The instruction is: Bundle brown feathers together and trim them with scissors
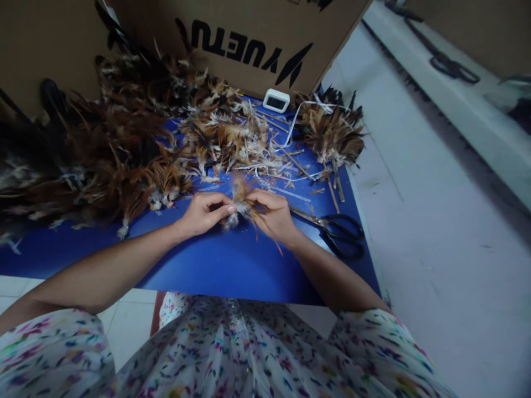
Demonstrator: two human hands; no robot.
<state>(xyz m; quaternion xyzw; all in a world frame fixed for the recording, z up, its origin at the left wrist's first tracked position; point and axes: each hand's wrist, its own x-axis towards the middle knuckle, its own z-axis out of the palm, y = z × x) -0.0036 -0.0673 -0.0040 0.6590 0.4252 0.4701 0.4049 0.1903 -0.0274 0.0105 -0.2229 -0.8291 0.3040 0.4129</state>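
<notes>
Both my hands meet over the blue table (215, 260). My left hand (205, 213) is closed, its fingers pinching the white downy base of a small bunch of brown feathers (241, 205). My right hand (274, 214) is closed around the same bunch from the right, with brown feather tips sticking out below it. A big heap of loose brown, black and white feathers (136, 149) lies just beyond my hands and to the left.
Black-handled scissors (340, 232) lie right of my right hand. A tied feather bundle (332, 135) sits at the far right of the table. A small white device (276, 100) stands before a cardboard box (257, 38). Pale floor lies to the right.
</notes>
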